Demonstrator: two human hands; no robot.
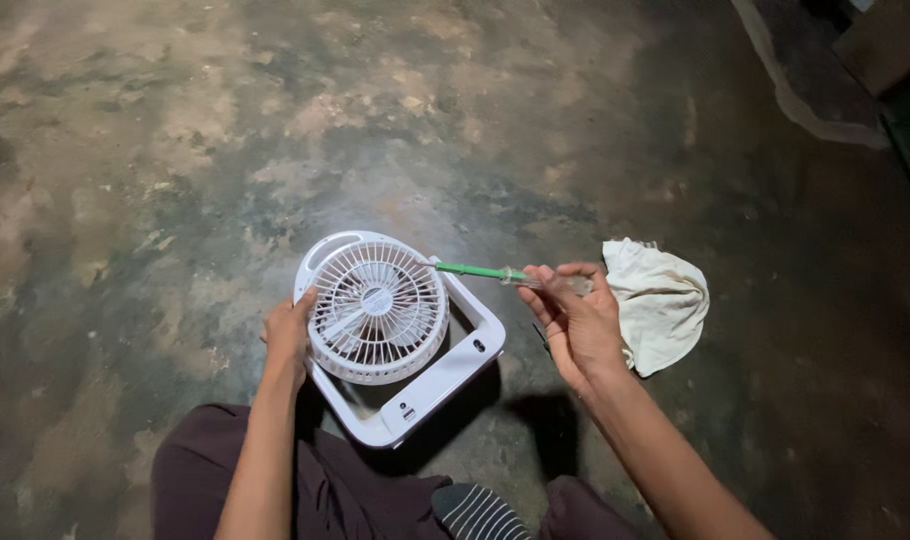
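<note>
Seated knees (375, 495) frame a light, fragile-looking white plastic fan (390, 330) at centre, left hand (288, 335) fingers curled gripping its grille rim, right hand (575, 320) pinching a green-shafted screwdriver (480, 271) beside a cloth (660, 300).

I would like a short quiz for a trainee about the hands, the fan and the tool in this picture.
1. True or false: the left hand grips the rim of the white fan.
2. What does the right hand hold? A) a hammer B) a green screwdriver C) a brush
3. What lies on the floor just beyond the right hand?

Key:
1. True.
2. B; its tip is at the fan's rim.
3. A crumpled white cloth.
</note>
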